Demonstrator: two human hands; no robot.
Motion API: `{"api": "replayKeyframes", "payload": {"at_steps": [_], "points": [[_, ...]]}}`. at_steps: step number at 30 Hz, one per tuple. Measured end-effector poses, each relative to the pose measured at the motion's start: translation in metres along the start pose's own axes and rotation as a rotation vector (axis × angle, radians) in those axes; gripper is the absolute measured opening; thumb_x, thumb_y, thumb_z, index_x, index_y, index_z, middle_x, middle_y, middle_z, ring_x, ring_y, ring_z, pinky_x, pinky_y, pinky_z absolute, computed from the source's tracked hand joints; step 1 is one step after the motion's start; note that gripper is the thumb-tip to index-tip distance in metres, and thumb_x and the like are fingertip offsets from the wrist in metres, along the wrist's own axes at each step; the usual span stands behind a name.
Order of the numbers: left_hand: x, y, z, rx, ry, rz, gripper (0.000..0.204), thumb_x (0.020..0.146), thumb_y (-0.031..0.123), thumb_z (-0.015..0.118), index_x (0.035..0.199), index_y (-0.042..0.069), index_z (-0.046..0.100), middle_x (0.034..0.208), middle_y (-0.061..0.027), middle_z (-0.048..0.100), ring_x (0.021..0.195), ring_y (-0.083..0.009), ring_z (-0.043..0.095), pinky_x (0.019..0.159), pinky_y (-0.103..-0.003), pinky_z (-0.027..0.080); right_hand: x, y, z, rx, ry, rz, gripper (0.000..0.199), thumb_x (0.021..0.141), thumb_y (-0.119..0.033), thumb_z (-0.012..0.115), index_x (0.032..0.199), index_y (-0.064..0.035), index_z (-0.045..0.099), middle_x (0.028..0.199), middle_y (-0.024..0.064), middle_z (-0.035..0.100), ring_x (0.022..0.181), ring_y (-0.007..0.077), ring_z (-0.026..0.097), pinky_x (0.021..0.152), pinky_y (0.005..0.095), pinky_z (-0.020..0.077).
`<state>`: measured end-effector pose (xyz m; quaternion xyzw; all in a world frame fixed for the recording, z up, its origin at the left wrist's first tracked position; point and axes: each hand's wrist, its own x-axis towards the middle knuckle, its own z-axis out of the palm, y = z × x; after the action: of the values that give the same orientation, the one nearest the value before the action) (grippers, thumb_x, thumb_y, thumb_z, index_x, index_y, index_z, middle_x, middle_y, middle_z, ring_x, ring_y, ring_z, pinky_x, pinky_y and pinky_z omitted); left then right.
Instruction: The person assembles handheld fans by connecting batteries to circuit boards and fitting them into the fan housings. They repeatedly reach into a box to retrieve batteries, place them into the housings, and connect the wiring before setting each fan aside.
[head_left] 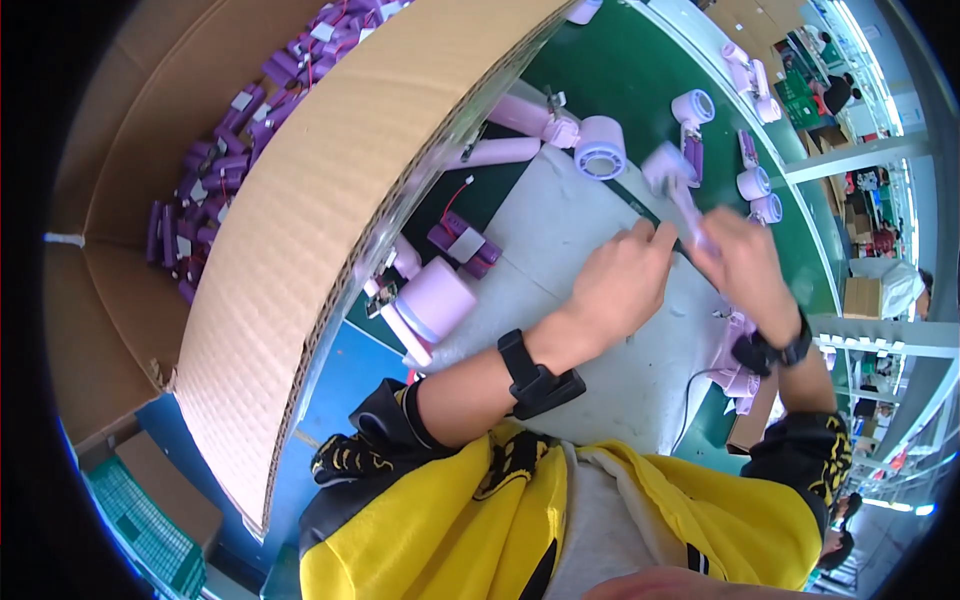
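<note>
My right hand (742, 262) is closed round the handle of a lilac handheld fan (686, 205), whose round head points away from me and is smeared by motion. Close to its left, my left hand (622, 278) has its fingers curled together; whatever they may hold is hidden. Both hands are over a grey-white mat (545, 235) on the green bench. Beyond them stands another lilac fan head (600, 148) with a ringed end. Left of the mat's middle lies a purple battery pack (464, 243) with a red wire. Nearer me is a large lilac fan head (436, 300) with its handle open.
A tall cardboard box (330, 190) with many purple battery packs (225, 165) fills the left side. More fan parts (692, 108) line the bench's far right. A black cable (690, 400) runs by my right wrist. A teal basket (150, 530) stands at lower left.
</note>
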<state>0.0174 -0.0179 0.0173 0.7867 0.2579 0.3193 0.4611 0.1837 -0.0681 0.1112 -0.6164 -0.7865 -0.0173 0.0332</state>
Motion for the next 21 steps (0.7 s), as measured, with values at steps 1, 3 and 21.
{"api": "replayKeyframes", "payload": {"at_steps": [1,3,21], "points": [[0.001,0.002,0.000,0.024,0.035,0.010,0.027,0.087,0.018,0.067,0.105,0.001,0.055,0.092,-0.0221,0.062,0.082,-0.0412,0.064,0.073,-0.048,0.053,-0.018,-0.013,0.002,-0.019,-0.044,-0.054,0.017,0.079,-0.013,0.073,0.083,-0.0031,0.059,0.078,0.0125,0.056,0.064,0.0314,0.057,0.057,0.0414,0.0450],[0.000,0.000,0.003,0.040,0.067,0.009,0.030,0.087,0.018,0.067,0.108,0.002,0.054,0.093,-0.0228,0.061,0.082,-0.0414,0.064,0.073,-0.049,0.053,-0.046,-0.035,0.006,-0.033,-0.101,-0.107,0.018,0.078,-0.013,0.074,0.083,-0.0043,0.059,0.079,0.0106,0.057,0.064,0.0294,0.058,0.057,0.0400,0.0461],[-0.034,-0.026,-0.001,-0.587,-0.138,0.117,0.029,0.080,0.023,0.073,0.101,0.005,0.063,0.096,-0.0162,0.068,0.091,-0.0286,0.066,0.079,-0.038,0.052,0.125,-0.111,0.053,0.436,-0.392,-0.341,0.055,0.083,-0.017,0.070,0.133,-0.0055,0.051,0.098,0.0190,0.066,0.092,0.0365,0.064,0.081,0.0448,0.0505]]}}
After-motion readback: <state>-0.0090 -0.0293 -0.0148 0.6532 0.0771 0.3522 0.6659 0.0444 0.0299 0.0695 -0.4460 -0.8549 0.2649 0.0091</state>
